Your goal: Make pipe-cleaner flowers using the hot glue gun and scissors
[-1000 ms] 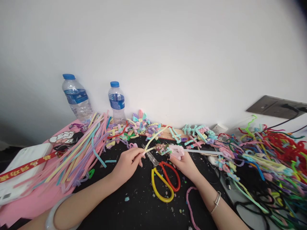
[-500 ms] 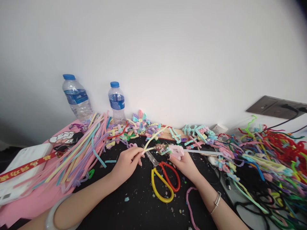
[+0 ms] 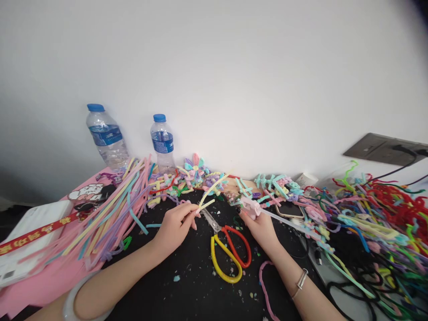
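My left hand pinches a pale yellow pipe cleaner, whose two ends spread from the fingertips, one long and one short. In my right hand is a pale pink hot glue gun, its crusted nozzle pointing left. A long translucent glue stick sticks out of its back toward the right. Between my hands lie scissors with one yellow and one red handle, on the black table. Their blades reach up beside my left fingertips, and neither hand grips them.
Pastel pipe cleaners lie heaped at left near a white box. Two water bottles stand by the wall. Finished pipe-cleaner flowers line the back. A tangled multicoloured pile, a phone and cables are at right.
The glue gun has swung away to the right and its nozzle is now apart from the yellow pipe cleaner. The phone behind it has come into view. My left hand has barely moved.
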Available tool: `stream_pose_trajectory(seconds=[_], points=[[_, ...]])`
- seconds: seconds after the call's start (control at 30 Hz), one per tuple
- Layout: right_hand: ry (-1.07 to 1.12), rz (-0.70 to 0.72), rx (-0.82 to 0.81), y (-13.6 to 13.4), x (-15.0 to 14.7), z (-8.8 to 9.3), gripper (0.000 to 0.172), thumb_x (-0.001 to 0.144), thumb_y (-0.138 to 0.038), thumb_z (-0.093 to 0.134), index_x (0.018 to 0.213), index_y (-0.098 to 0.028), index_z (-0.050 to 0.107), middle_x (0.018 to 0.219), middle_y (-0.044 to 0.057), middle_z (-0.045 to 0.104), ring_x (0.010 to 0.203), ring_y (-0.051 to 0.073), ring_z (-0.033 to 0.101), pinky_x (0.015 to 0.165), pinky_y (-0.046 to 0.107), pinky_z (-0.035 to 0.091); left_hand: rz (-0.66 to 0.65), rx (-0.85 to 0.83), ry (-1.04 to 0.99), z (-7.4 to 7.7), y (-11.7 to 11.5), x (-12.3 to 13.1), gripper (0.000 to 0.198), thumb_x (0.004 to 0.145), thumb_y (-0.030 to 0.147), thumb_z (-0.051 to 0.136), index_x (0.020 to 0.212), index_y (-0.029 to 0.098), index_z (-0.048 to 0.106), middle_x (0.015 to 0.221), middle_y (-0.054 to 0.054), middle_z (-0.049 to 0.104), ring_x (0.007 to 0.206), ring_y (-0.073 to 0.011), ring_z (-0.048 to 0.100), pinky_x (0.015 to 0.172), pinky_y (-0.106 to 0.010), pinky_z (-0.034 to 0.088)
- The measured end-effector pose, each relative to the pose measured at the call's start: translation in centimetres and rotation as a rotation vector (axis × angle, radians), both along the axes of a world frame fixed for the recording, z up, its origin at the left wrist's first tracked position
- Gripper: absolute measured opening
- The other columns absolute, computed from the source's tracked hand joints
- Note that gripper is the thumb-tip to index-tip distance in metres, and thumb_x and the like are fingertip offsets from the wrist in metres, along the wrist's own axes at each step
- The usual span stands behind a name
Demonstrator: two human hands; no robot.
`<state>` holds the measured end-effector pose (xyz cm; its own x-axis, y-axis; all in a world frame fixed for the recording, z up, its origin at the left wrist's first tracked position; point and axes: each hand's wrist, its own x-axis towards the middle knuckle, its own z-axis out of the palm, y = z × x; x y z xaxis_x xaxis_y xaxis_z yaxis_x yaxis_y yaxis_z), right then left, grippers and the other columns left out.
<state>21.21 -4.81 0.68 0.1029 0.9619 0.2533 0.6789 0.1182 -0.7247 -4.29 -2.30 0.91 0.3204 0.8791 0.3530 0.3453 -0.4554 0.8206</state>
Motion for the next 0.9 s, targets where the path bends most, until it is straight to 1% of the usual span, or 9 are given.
stream_pose_trajectory(seconds=[0.1, 0.2, 0.27, 0.33, 0.43, 0.53, 0.6, 0.73, 0.9], points=[[-0.065, -0.074, 0.046, 0.0, 0.3, 0.1, 0.016, 0.080, -0.032, 0.050, 0.076, -0.019, 0.059, 0.070, 0.005, 0.063, 0.065, 0.021, 0.056, 0.060, 0.028, 0.039, -0.014, -0.022, -0.016, 0.0, -0.1, 0.0, 0.019, 0.089, 0.020, 0.043, 0.085, 0.018, 0.061, 0.058, 0.002, 0.059, 0.051, -0.0123, 0.060, 0.059, -0.023, 0.046], [-0.211, -0.111, 0.047, 0.0, 0.5, 0.3, 0.015, 0.081, -0.029, 0.049, 0.086, -0.018, 0.058, 0.076, 0.006, 0.063, 0.067, 0.022, 0.057, 0.059, 0.028, 0.038, -0.022, -0.039, -0.037, 0.1, -0.1, 0.1, 0.018, 0.089, 0.021, 0.043, 0.085, 0.018, 0.060, 0.059, 0.002, 0.059, 0.050, -0.0122, 0.060, 0.059, -0.024, 0.046], [-0.310, -0.107, 0.039, 0.0, 0.5, 0.2, 0.018, 0.079, -0.028, 0.050, 0.093, -0.017, 0.057, 0.081, 0.007, 0.064, 0.070, 0.022, 0.058, 0.060, 0.027, 0.039, -0.023, -0.040, -0.045, 0.1, -0.2, 0.1, 0.018, 0.089, 0.021, 0.043, 0.084, 0.018, 0.060, 0.058, 0.003, 0.059, 0.049, -0.0121, 0.059, 0.059, -0.024, 0.046], [-0.343, -0.092, 0.038, 0.0, 0.4, 0.0, 0.024, 0.078, -0.027, 0.052, 0.099, -0.016, 0.056, 0.085, 0.008, 0.065, 0.073, 0.023, 0.059, 0.062, 0.028, 0.039, -0.029, -0.035, -0.035, 0.0, -0.2, 0.2, 0.018, 0.089, 0.021, 0.043, 0.084, 0.018, 0.060, 0.055, 0.003, 0.058, 0.049, -0.0122, 0.058, 0.058, -0.024, 0.045], [-0.282, -0.100, 0.054, 0.0, 0.3, 0.0, 0.025, 0.077, -0.028, 0.053, 0.098, -0.016, 0.058, 0.081, 0.007, 0.065, 0.069, 0.021, 0.058, 0.061, 0.027, 0.040, -0.049, -0.007, 0.000, 0.0, -0.2, 0.1, 0.018, 0.089, 0.018, 0.043, 0.085, 0.018, 0.060, 0.054, 0.004, 0.058, 0.051, -0.0121, 0.058, 0.061, -0.024, 0.045], [-0.122, -0.097, 0.091, -0.2, 0.0, 0.2, 0.016, 0.079, -0.030, 0.051, 0.083, -0.017, 0.060, 0.070, 0.004, 0.063, 0.062, 0.019, 0.056, 0.059, 0.027, 0.041, -0.061, 0.058, 0.025, -0.2, -0.3, 0.0, 0.019, 0.089, 0.015, 0.041, 0.088, 0.018, 0.060, 0.061, 0.002, 0.059, 0.053, -0.0108, 0.058, 0.067, -0.025, 0.045], [-0.010, -0.055, 0.105, -0.3, -0.1, 0.3, 0.017, 0.080, -0.030, 0.052, 0.079, -0.016, 0.062, 0.071, 0.005, 0.065, 0.064, 0.019, 0.057, 0.062, 0.028, 0.043, -0.050, 0.110, 0.036, -0.4, -0.3, -0.1, 0.019, 0.090, 0.014, 0.041, 0.090, 0.018, 0.059, 0.065, 0.002, 0.058, 0.054, -0.0103, 0.058, 0.068, -0.025, 0.045], [0.156, 0.070, 0.085, -0.5, -0.2, 0.3, 0.020, 0.078, -0.033, 0.055, 0.083, -0.016, 0.066, 0.076, 0.006, 0.069, 0.069, 0.021, 0.061, 0.066, 0.030, 0.048, -0.030, 0.188, 0.072, -0.7, -0.1, -0.3, 0.019, 0.091, 0.015, 0.040, 0.092, 0.018, 0.059, 0.066, 0.002, 0.056, 0.056, -0.0105, 0.056, 0.070, -0.026, 0.045], [0.197, 0.202, 0.056, -0.7, -0.5, -0.1, 0.015, 0.074, -0.031, 0.059, 0.072, -0.017, 0.066, 0.070, 0.004, 0.068, 0.065, 0.019, 0.061, 0.063, 0.029, 0.050, -0.053, 0.221, 0.101, -1.0, -0.1, -0.4, 0.020, 0.092, 0.013, 0.039, 0.098, 0.018, 0.058, 0.075, 0.000, 0.059, 0.057, -0.0092, 0.056, 0.068, -0.024, 0.045]])
